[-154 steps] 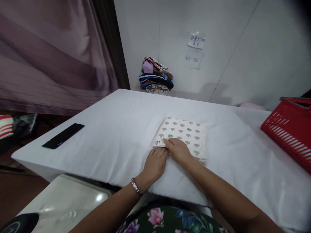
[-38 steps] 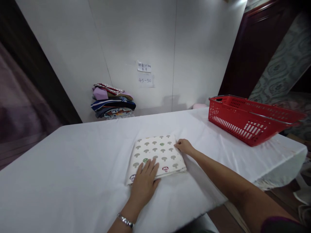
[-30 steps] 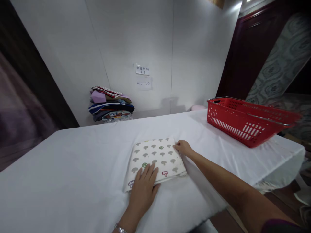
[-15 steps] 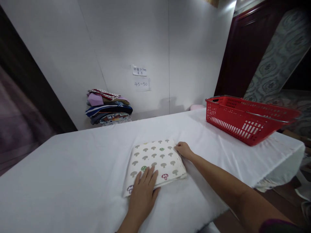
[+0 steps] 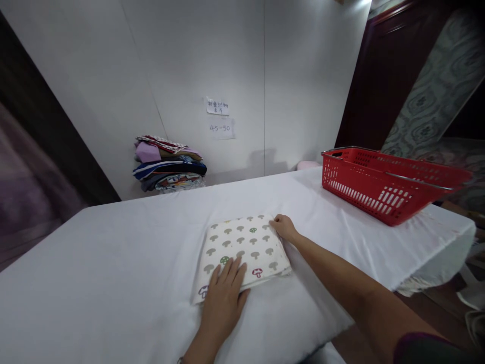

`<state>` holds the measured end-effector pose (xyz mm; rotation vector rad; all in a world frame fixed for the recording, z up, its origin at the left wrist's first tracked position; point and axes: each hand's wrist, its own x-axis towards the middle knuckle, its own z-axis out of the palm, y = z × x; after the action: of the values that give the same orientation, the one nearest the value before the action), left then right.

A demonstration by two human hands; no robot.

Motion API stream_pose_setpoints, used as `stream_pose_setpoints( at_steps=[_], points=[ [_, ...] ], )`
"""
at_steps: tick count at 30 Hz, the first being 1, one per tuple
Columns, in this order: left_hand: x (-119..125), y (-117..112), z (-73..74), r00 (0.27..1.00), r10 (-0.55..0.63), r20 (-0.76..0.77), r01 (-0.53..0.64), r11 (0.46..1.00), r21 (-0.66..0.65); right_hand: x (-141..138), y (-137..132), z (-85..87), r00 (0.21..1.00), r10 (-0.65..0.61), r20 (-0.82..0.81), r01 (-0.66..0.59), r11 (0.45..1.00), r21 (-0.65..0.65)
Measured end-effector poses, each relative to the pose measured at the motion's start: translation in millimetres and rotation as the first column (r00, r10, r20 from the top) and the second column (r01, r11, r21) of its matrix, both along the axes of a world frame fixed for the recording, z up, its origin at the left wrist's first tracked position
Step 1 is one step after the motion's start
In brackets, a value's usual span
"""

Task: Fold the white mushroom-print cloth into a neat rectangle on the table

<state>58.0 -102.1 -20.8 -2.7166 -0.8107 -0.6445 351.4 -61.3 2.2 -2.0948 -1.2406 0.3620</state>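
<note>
A folded white cloth point(image 5: 244, 247) printed with small mushrooms lies flat in the middle of a table covered by a white sheet point(image 5: 113, 253). My left hand point(image 5: 224, 296) rests flat on the cloth's near edge, fingers stretched out and together. At the cloth's far right corner sits my right hand point(image 5: 284, 228), its fingers curled against the edge; whether they pinch the cloth I cannot tell.
A red plastic basket point(image 5: 382, 184) stands at the table's right end. A stack of folded colourful clothes point(image 5: 168, 163) sits at the back against the white wall, below two paper notes point(image 5: 220, 119). The table's right edge drops off near the basket.
About five seconds ago both hands were together at the cloth's near edge. Since then the view has swung right. Over the last second the hands have hardly moved.
</note>
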Motion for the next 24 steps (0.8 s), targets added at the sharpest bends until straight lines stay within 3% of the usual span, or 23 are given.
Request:
stream_pose_setpoints(
  at_steps=[12, 24],
  points=[
    [0.4, 0.2, 0.0, 1.0, 0.003, -0.017, -0.003, 1.0, -0.001, 3.3, 14.3, 6.8, 0.998, -0.019, 0.052, 0.021, 0.999, -0.024],
    [0.6, -0.1, 1.8, 1.0, -0.001, -0.014, 0.001, 1.0, -0.022, 11.1, 18.5, -1.6, 0.998, -0.029, 0.057, 0.032, 0.998, -0.051]
  ],
)
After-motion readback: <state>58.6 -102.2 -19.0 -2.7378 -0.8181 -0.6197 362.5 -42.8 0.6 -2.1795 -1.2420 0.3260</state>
